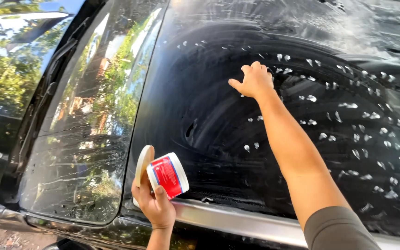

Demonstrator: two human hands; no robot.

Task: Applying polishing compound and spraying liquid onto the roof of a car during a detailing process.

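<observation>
At the far left, beyond both hands, the curved glass quarter window (84, 125) of the black car mirrors green trees and carries thin streaks of residue. Just right of it, low in the view, the person's left hand (156, 203) is closed around a small white round tub with a red and blue label (167, 175), thumb across the label and fingers behind; the tub lies tipped on its side, and its cream-coloured round lid (143, 163) is pinched against it in the same hold, standing on edge on the tub's left. Below this hold runs the bright chrome trim strip (237, 222). Further right and higher, the right hand (254, 81) is stretched out on the wide dark glass panel (218, 120), fingers curled and pressed to the surface; whether a cloth or pad sits under them cannot be told. Around that hand lie hazy curved smears, and to its right and below are many small white dabs of paste (311, 98), well spread. To work the paste well, it seems wise to keep the fingers flat, rub in overlapping arcs through each dab, and hold the open tub level so nothing slips out.
</observation>
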